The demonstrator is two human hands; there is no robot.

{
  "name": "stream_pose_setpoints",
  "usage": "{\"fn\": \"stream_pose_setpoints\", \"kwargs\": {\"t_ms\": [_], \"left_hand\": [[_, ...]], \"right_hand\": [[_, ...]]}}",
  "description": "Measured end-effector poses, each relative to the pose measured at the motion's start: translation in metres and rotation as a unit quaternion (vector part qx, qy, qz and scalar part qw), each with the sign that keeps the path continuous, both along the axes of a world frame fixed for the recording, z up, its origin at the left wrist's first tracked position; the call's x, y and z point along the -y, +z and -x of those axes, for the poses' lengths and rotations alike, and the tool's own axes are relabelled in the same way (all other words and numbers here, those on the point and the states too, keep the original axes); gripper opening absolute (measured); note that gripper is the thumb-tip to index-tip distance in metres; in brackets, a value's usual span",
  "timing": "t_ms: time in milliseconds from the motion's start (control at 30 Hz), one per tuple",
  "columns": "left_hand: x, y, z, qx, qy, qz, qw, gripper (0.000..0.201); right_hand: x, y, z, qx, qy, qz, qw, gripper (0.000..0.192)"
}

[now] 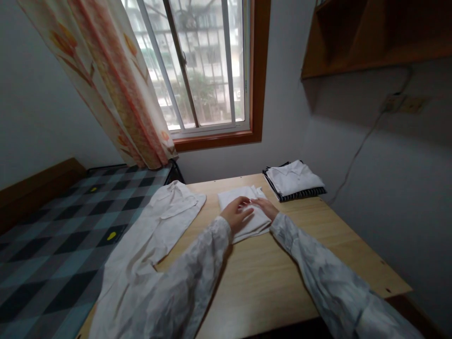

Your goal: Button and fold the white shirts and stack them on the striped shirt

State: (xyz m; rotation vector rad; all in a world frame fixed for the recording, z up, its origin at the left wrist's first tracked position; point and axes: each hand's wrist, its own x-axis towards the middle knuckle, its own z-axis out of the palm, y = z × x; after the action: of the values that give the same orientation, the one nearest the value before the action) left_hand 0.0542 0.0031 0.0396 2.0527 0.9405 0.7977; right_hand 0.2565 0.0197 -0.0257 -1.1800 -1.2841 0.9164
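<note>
A white garment point(249, 229), folded into a compact rectangle, lies on the wooden table in front of me. My left hand point(237, 214) rests over its left part, fingers apart and slightly curved. From the right side, my right hand point(266, 207) lies on the upper right part of the cloth, its fingers stretched toward the left hand. The fingertips of both hands are close together near the middle of the garment. To the left, another white shirt point(141, 249) is spread out lengthwise, its collar end toward the window; my left sleeve covers part of it.
On the far right corner of the table point(261, 287) sits a stack of folded clothes point(298, 179), white over black-and-white stripes. A bed with a checked cover point(74, 240) adjoins the left side. Beyond are a window point(208, 66), a curtain point(116, 80) and a wall shelf point(374, 37).
</note>
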Motion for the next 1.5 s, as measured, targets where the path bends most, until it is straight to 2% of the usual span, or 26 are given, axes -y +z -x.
{"fn": "stream_pose_setpoints", "kwargs": {"t_ms": [100, 167, 267, 367, 467, 567, 633, 700, 767, 867, 933, 1100, 1300, 1400, 1500], "left_hand": [[0.009, -0.030, 0.039, 0.019, 0.077, -0.134, 0.988, 0.043], [0.007, -0.049, 0.060, 0.013, 0.120, -0.182, 0.976, 0.042], [0.000, -0.071, 0.078, -0.003, 0.151, -0.204, 0.967, 0.048], [-0.003, -0.081, 0.081, -0.028, 0.144, -0.195, 0.970, 0.056], [-0.001, -0.081, 0.080, -0.086, 0.119, -0.190, 0.971, 0.062], [0.004, -0.078, 0.078, -0.138, 0.105, -0.224, 0.959, 0.068], [0.008, -0.077, 0.076, -0.164, 0.081, -0.251, 0.951, 0.068], [0.012, -0.077, 0.073, -0.191, 0.052, -0.266, 0.943, 0.065], [0.014, -0.077, 0.072, -0.213, 0.036, -0.270, 0.938, 0.062], [0.015, -0.077, 0.071, -0.235, 0.032, -0.270, 0.933, 0.060], [0.015, -0.077, 0.072, -0.246, 0.030, -0.268, 0.931, 0.059], [0.017, -0.080, 0.073, -0.279, 0.031, -0.259, 0.924, 0.061], [0.024, -0.084, 0.076, -0.305, 0.034, -0.260, 0.915, 0.062], [0.029, -0.079, 0.079, -0.305, 0.034, -0.265, 0.914, 0.069], [0.034, -0.069, 0.080, -0.289, 0.013, -0.289, 0.913, 0.084]], "right_hand": [[-0.002, -0.006, -0.004, 0.034, -0.015, 0.036, 0.999, 0.039], [0.003, -0.011, -0.002, 0.052, -0.033, 0.033, 0.998, 0.037], [0.012, -0.020, 0.001, 0.087, -0.060, -0.011, 0.994, 0.033], [0.017, -0.027, 0.002, 0.139, -0.116, -0.044, 0.983, 0.028], [0.015, -0.030, -0.001, 0.187, -0.165, -0.050, 0.967, 0.036], [0.016, -0.024, -0.005, 0.273, -0.196, -0.068, 0.939, 0.062], [0.021, -0.014, -0.005, 0.366, -0.184, -0.094, 0.907, 0.080], [0.027, -0.002, -0.002, 0.461, -0.124, -0.115, 0.871, 0.088], [0.031, 0.009, 0.006, 0.530, -0.019, -0.118, 0.840, 0.084], [0.028, 0.016, 0.019, 0.570, 0.127, -0.103, 0.805, 0.076], [0.021, 0.016, 0.024, 0.576, 0.151, -0.091, 0.798, 0.076], [0.004, 0.006, 0.010, 0.586, 0.096, -0.043, 0.803, 0.086], [-0.008, 0.000, -0.014, 0.605, 0.039, 0.003, 0.795, 0.100], [-0.014, 0.004, -0.020, 0.621, 0.056, 0.015, 0.781, 0.105], [-0.015, 0.012, -0.033, 0.626, 0.071, -0.017, 0.776, 0.096]]}}
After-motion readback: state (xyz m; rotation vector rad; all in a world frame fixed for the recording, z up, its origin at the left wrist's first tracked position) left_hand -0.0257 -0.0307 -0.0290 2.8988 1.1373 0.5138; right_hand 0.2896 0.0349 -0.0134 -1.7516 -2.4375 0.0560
